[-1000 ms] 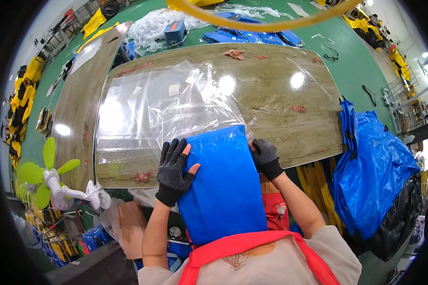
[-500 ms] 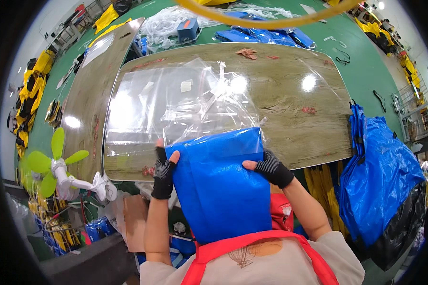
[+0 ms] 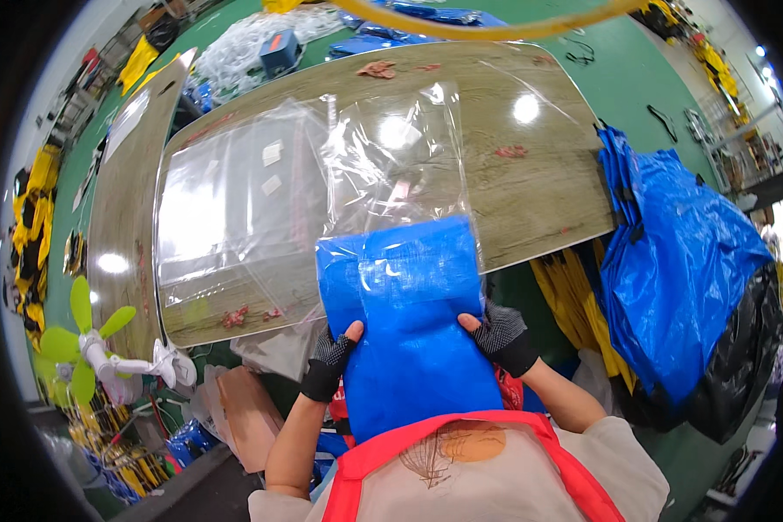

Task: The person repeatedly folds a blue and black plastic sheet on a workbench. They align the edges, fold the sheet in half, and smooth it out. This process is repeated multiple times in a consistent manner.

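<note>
A folded blue plastic sheet (image 3: 409, 348) lies between my hands, running from my red apron up over the table's near edge. Its far end sits inside a clear plastic bag (image 3: 400, 174), which stretches away across the tabletop. My left hand (image 3: 331, 350), in a black fingerless glove, grips the sheet's left edge with the thumb on top. On the right edge, my right hand (image 3: 498, 331) holds it the same way, also gloved; most fingers of both hands are hidden underneath. Left of the bag are more flat clear plastic bags (image 3: 226, 200) with small white slips.
The wood-patterned table (image 3: 531, 191) has a bent near edge. Blue plastic bags (image 3: 670, 252) hang at its right side, above yellow ones (image 3: 574, 304). A green-bladed fan (image 3: 87, 344) stands at the left. A yellow hoop (image 3: 496, 31) crosses the top of view.
The blue sheet's far end has gone further into the clear bag, which now lies straighter over it. Both hands have slid down the sheet toward me. The view has shifted somewhat.
</note>
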`<act>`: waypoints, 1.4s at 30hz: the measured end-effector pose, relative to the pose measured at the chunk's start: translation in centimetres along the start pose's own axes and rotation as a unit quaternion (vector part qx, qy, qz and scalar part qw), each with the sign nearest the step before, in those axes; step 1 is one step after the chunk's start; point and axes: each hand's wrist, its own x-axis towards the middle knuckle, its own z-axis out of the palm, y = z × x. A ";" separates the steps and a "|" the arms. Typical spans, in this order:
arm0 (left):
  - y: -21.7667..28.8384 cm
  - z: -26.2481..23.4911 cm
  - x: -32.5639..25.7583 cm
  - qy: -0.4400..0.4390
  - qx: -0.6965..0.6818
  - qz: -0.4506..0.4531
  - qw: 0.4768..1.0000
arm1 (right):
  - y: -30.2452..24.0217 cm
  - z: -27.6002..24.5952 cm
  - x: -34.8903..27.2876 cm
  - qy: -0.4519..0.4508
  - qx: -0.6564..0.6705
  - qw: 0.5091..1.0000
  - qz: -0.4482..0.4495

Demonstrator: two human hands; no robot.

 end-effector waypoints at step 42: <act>-0.2 -1.3 6.8 -0.120 0.021 0.069 0.990 | 6.4 -6.5 3.9 -0.014 0.070 0.996 0.050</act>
